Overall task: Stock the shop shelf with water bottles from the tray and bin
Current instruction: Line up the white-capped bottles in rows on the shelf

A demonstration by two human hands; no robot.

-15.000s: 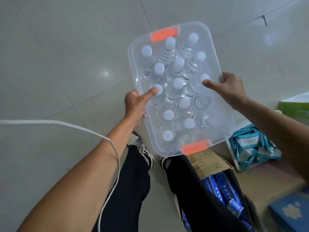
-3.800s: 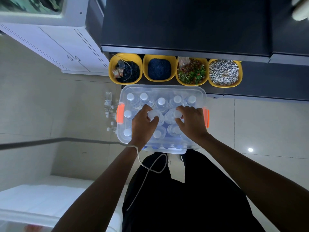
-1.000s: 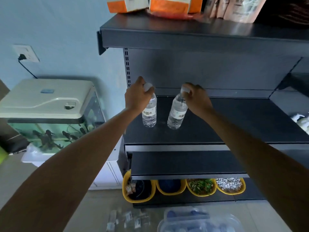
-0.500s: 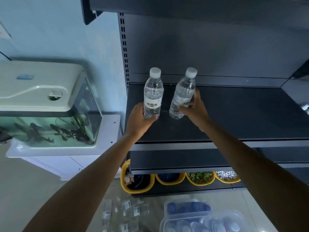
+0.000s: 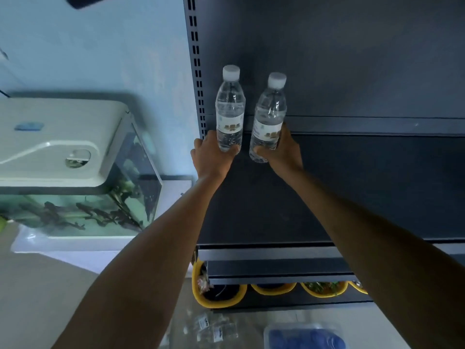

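Two clear water bottles with white caps stand upright at the back left of the dark shelf (image 5: 364, 187). My left hand (image 5: 211, 157) grips the base of the left bottle (image 5: 229, 107), close to the slotted upright. My right hand (image 5: 284, 152) grips the lower part of the right bottle (image 5: 270, 114), which leans slightly left. The two bottles are almost touching. At the bottom edge, the clear bin (image 5: 305, 336) of bottles on the floor is partly visible and blurred.
A fish tank (image 5: 75, 177) with a white lid stands left of the shelf unit. Yellow tubs (image 5: 219, 295) sit under the lower shelf. Wrapped bottles (image 5: 214, 328) lie on the floor next to the bin. The shelf stretches bare to the right.
Both hands have pushed the two bottles further back on the shelf toward the rear wall, still holding their lower parts. The view has tilted and moved closer.
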